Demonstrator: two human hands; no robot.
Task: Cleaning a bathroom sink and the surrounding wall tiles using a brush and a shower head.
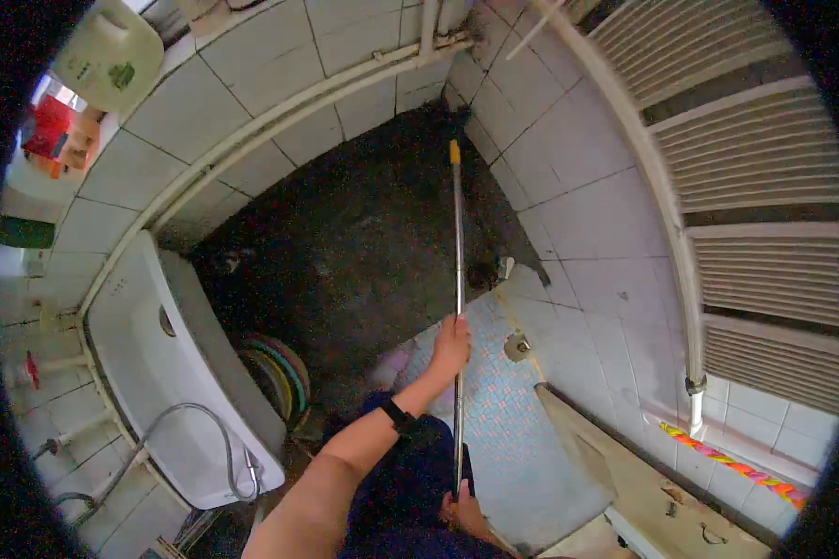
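Note:
A long metal pole with a yellow end piece stretches across the dark floor towards the far corner. What is fixed beyond the yellow piece is too dark to make out. My left hand grips the pole around its middle, with a black band on that wrist. Lower down, close to my body, my right hand holds the pole near its other end. Both hands are shut around it.
A white sink with a grey hose stands left. Colourful round basins lean beside it. Pipes run along the tiled wall. Blue patterned flooring and an open door lie right, below a ribbed radiator.

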